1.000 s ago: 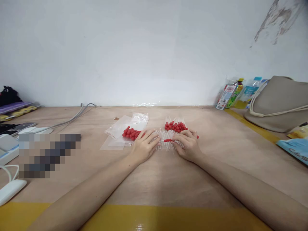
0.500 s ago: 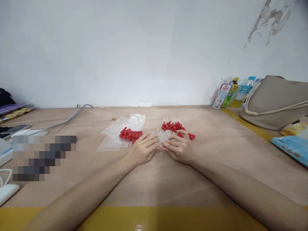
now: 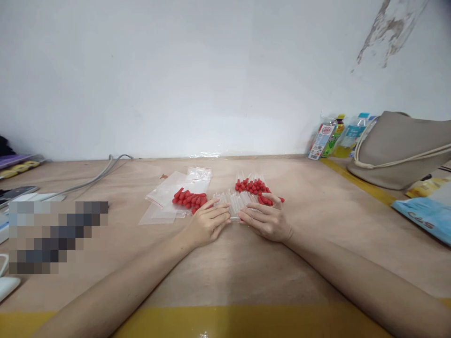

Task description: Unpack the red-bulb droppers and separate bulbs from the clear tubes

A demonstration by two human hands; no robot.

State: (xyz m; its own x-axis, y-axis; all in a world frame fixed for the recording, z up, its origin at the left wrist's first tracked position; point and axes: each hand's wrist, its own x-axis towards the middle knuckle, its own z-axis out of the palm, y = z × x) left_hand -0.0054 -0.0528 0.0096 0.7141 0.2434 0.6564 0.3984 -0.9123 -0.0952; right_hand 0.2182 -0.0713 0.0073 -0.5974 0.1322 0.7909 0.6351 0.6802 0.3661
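Between my two hands runs a clear glass dropper tube (image 3: 234, 218), lying crosswise. My left hand (image 3: 210, 224) is closed, its fingers pinching the tube's left part. The fingers of my right hand (image 3: 265, 221) are closed at its right end, where a bit of red rubber bulb shows; most of that bulb is hidden. Just beyond the fingers lies a row of loose clear tubes (image 3: 239, 201). A heap of red rubber bulbs (image 3: 190, 199) rests left of them, on plastic bags. Behind my right hand are droppers with red bulbs (image 3: 252, 186), their clear tubes pointing to the wall.
Clear zip bags (image 3: 165, 192) lie at the left of the bulbs. A grey cable (image 3: 102, 172) crosses the table's left side, near a phone (image 3: 17, 193). At right stand drink bottles (image 3: 352, 136), a beige bag (image 3: 401, 150) and a blue packet (image 3: 423, 218).
The view has shifted slightly. My hands stay at the same spot, and the right fingers have moved a little around the bulb end. More of the loose tubes shows between the hands.
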